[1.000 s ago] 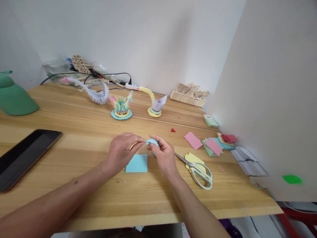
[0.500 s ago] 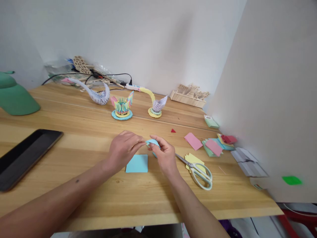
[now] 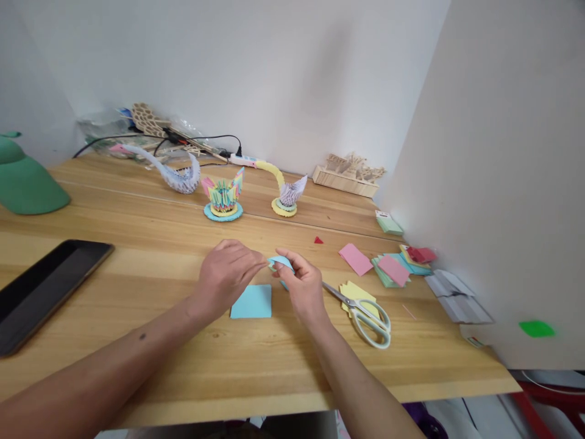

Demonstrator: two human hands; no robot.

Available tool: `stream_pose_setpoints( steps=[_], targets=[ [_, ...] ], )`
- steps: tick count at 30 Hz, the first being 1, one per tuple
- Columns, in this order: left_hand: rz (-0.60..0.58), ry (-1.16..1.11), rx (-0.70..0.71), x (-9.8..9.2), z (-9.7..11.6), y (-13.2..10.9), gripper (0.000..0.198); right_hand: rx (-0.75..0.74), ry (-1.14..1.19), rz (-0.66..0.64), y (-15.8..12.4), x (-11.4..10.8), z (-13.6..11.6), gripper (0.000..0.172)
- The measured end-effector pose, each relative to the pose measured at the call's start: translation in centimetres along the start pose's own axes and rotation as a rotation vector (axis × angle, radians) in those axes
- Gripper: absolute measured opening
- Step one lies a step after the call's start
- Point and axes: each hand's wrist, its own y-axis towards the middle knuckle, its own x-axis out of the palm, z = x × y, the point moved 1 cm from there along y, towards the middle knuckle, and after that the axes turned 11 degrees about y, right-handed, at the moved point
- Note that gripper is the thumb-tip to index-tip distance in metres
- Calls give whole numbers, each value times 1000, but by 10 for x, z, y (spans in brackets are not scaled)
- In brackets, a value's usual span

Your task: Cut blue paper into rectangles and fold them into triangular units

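Between my two hands is a small folded piece of blue paper point(image 3: 282, 261), held above the table. My right hand point(image 3: 302, 282) pinches it between thumb and fingers. The fingertips of my left hand point(image 3: 232, 271) are pressed together at the paper's left corner, where a bit of pale green also shows. Just below the hands a blue paper rectangle point(image 3: 251, 302) lies flat on the wood. To the right of my right hand, scissors point(image 3: 361, 310) with pale handles rest partly on yellow paper slips point(image 3: 354, 292).
Pink paper point(image 3: 355, 260) and stacks of coloured slips point(image 3: 390, 271) lie at right, by the wall. A phone point(image 3: 48, 292) is at left. Folded-paper swans point(image 3: 180, 177), a colourful paper model point(image 3: 223, 198) and a wooden piece point(image 3: 350, 177) stand at the back. A green object point(image 3: 30, 183) stands far left.
The whole view has shifted slightly, so things sit a little further left. Both hands keep the same hold on the blue paper, with barely any finger movement.
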Motion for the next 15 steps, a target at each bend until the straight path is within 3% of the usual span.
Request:
stream_pose_setpoints(
  steps=[15],
  targets=[
    [-12,-6,-19,0,1,1,20,9,-5,7,0,1,1,31]
  ],
)
